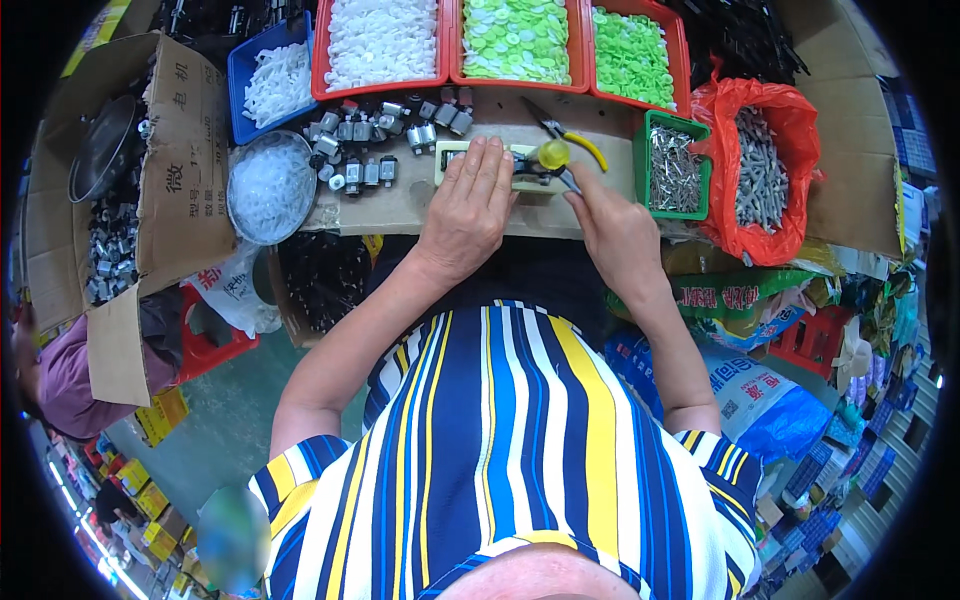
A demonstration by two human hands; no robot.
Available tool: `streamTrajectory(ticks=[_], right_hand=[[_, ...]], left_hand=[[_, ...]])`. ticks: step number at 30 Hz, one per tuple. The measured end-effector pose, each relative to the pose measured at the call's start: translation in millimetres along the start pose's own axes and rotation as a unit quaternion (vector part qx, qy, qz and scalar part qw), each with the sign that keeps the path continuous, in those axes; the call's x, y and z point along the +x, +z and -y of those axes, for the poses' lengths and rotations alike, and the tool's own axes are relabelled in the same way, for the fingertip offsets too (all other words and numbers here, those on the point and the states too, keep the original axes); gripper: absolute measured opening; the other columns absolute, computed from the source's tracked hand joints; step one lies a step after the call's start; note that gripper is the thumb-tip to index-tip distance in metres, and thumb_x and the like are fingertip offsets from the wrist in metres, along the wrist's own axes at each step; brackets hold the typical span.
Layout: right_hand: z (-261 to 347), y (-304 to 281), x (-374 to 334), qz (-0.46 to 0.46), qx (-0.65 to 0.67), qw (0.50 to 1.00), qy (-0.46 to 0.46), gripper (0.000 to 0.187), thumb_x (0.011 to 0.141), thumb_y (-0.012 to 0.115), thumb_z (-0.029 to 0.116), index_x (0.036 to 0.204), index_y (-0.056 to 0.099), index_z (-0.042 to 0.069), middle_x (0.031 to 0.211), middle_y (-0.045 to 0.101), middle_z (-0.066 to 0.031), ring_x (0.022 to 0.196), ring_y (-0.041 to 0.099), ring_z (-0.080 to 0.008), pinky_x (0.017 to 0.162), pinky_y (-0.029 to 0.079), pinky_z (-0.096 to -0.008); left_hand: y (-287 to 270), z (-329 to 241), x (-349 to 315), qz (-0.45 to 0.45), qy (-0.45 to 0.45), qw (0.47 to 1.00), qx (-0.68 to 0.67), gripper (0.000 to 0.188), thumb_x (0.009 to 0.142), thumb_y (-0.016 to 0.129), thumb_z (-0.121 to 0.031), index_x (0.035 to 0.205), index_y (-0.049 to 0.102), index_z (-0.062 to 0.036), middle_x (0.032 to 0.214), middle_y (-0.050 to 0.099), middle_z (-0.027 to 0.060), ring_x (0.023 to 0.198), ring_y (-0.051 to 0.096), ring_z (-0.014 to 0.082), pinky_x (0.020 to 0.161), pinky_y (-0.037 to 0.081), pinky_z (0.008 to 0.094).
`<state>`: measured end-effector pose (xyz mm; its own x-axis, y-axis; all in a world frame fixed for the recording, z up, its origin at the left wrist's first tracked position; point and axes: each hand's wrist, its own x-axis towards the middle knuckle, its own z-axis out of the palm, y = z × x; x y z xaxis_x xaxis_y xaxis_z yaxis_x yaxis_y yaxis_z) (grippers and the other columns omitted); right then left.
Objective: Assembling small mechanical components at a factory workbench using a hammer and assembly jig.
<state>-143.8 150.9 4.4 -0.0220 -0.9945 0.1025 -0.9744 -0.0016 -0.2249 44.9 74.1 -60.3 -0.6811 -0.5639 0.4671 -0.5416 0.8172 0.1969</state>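
Note:
My left hand (pixel 468 205) lies with outstretched fingers over a cream block-shaped fixture (pixel 445 170), hiding much of it. A dark, partly metallic piece (pixel 525 166) shows on the fixture beside my fingertips; its kind is unclear. To the right, my right hand (pixel 612 225) is closed on the handle of a tool with a rounded yellow head (pixel 553 153), perhaps a small mallet. The head is over the fixture's right part. Just behind it, a pair of pliers (pixel 590 148) with yellow grips rests on the cardboard. Several small silver motors (pixel 362 130) lie left of the fixture.
Red trays hold white parts (pixel 385 45) and green parts (pixel 515 40). A blue tray (pixel 240 95) and clear bowl (pixel 235 190) stand left. A green basket (pixel 702 195) of screws and a red bag (pixel 795 220) of grey parts stand right. Cardboard boxes (pixel 190 150) flank the bench.

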Motion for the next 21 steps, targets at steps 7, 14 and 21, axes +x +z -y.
streamTrajectory(ticks=[7,14,21], right_hand=[[0.5,-28.0,12.4,-0.234,0.058,0.968,-0.074,0.048,0.087,0.069,0.010,0.133,0.056,0.007,0.080,0.068,-0.0139,0.060,0.065,-0.0283,0.054,0.049,-0.0388],[2.4,-13.4,7.2,0.024,-0.022,0.999,0.006,0.035,0.093,0.061,0.019,0.126,0.057,0.010,0.069,0.063,-0.0157,0.059,0.065,-0.0355,0.054,0.052,-0.0451],[5.7,-1.2,-0.6,0.018,-0.045,0.999,-0.019,0.032,0.094,0.060,0.020,0.124,0.056,0.008,0.068,0.063,-0.0150,0.056,0.063,-0.0345,0.052,0.051,-0.0430]], left_hand=[[0.6,2.2,-0.6,-0.003,-0.003,1.000,0.006,0.045,0.085,0.067,-0.013,0.124,0.057,0.0078,0.132,0.056,0.0246,0.128,0.052,0.0366,0.105,0.042,0.0445],[2.2,1.2,0.4,0.002,0.001,1.000,0.004,0.045,0.085,0.068,-0.014,0.123,0.058,0.0075,0.132,0.056,0.0243,0.128,0.052,0.0360,0.106,0.041,0.0447],[1.9,0.3,-1.1,0.001,-0.006,1.000,-0.004,0.049,0.084,0.068,-0.015,0.126,0.056,0.0074,0.134,0.055,0.0242,0.129,0.050,0.0361,0.106,0.040,0.0450]])
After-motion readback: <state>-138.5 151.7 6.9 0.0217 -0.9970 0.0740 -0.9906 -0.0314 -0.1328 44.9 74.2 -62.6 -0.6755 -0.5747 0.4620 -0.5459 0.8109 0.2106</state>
